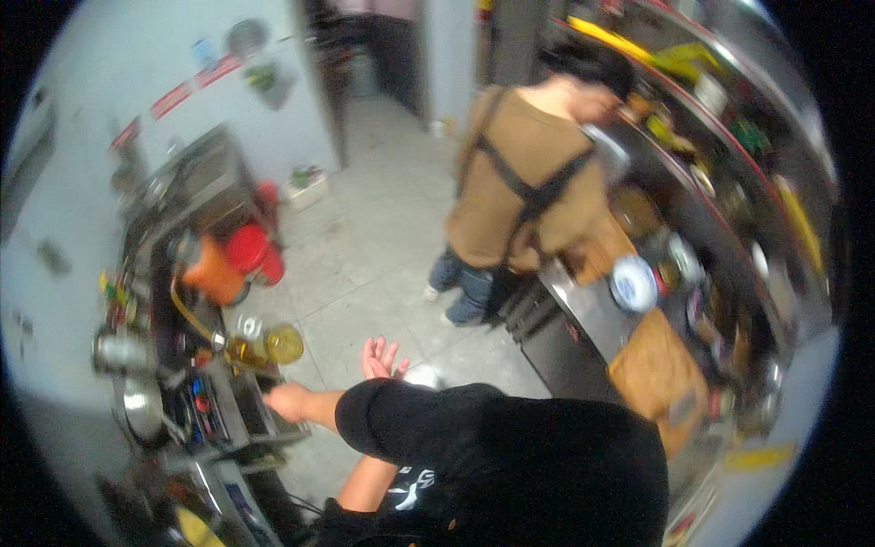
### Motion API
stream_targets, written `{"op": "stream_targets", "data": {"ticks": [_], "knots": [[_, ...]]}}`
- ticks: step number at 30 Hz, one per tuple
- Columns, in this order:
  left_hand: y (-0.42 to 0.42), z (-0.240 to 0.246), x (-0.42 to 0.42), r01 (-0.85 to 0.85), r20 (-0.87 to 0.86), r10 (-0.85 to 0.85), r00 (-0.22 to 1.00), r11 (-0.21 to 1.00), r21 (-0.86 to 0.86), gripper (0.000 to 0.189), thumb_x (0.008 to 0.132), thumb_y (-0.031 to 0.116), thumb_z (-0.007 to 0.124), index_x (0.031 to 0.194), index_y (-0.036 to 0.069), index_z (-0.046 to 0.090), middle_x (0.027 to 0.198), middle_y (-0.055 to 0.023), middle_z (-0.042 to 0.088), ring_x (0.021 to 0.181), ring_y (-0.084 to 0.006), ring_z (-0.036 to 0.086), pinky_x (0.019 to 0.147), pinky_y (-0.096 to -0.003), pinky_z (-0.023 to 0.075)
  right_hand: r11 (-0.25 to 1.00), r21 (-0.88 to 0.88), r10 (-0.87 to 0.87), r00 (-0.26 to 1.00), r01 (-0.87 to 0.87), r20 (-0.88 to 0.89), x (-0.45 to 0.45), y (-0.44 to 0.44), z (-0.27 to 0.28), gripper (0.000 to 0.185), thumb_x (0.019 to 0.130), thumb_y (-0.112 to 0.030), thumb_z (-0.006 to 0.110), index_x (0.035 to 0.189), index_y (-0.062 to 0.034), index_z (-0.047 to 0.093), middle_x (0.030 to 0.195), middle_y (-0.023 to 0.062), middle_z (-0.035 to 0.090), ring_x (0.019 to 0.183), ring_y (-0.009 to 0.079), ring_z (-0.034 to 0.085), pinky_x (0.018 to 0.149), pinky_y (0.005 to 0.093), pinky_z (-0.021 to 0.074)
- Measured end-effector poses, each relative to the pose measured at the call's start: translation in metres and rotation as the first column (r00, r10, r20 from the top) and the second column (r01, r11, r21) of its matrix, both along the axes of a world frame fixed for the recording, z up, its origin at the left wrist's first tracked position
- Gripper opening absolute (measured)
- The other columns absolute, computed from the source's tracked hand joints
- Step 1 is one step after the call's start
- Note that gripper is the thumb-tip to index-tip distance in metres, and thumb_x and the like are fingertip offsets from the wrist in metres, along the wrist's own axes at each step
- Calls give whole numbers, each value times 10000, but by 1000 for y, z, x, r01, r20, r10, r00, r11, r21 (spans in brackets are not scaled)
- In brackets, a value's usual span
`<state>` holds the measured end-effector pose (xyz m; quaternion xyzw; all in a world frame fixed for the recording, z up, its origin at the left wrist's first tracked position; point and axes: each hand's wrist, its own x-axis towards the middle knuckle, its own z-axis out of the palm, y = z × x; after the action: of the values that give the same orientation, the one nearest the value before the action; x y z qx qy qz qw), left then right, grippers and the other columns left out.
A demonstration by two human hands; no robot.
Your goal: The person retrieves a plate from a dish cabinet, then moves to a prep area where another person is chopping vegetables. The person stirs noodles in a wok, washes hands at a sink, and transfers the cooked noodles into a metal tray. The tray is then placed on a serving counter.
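Observation:
My right hand (287,402) is at the end of an outstretched bare forearm below a black sleeve, in front of the metal counter (236,410) on the left. Its fingers look curled, but blur hides whether they hold or touch anything. My left hand (383,357) shows beyond my right arm, palm partly up, fingers apart and holding nothing; its forearm passes beneath that arm. Close by, containers of yellow liquid (283,343) stand at the counter's edge. A round metal pan or lid (142,409) lies farther left.
A person (530,184) in a brown top with black straps bends over the right-hand worktop. It carries a blue-and-white bowl (634,284) and a wooden board (656,366). Red containers (247,247) and an orange object (213,272) stand at left. The tiled floor (355,260) runs between.

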<state>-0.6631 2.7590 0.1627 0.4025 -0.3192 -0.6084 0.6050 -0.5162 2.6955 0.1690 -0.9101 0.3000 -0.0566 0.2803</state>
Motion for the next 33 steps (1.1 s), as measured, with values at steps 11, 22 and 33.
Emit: {"op": "stream_targets", "data": {"ticks": [11, 22, 33], "knots": [[18, -24, -126, 392, -142, -379, 914, 917, 77, 810, 831, 776, 339, 1411, 212, 373, 1397, -76, 439, 1237, -277, 471, 886, -462, 473, 930, -330, 233, 953, -161, 195, -111, 15, 3, 163, 764, -200, 600, 845, -63, 635, 815, 157, 676, 799, 376, 647, 641, 493, 503], [29, -45, -303, 639, 141, -625, 768, 764, -90, 931, 779, 820, 344, 1446, 173, 310, 1400, -94, 459, 1199, -268, 503, 832, -408, 494, 988, -138, 21, 822, 70, 570, -285, 16, 75, 149, 655, -125, 618, 784, -49, 621, 726, 188, 641, 728, 405, 634, 608, 497, 493], [28, 23, -380, 489, 60, -491, 869, 871, 46, 888, 803, 814, 316, 1419, 176, 353, 1386, -74, 459, 1183, -256, 500, 860, -440, 447, 975, -220, 141, 739, 11, 659, -292, -2, 153, 189, 663, -161, 645, 828, -69, 663, 741, 151, 661, 735, 361, 653, 636, 470, 515]]}}
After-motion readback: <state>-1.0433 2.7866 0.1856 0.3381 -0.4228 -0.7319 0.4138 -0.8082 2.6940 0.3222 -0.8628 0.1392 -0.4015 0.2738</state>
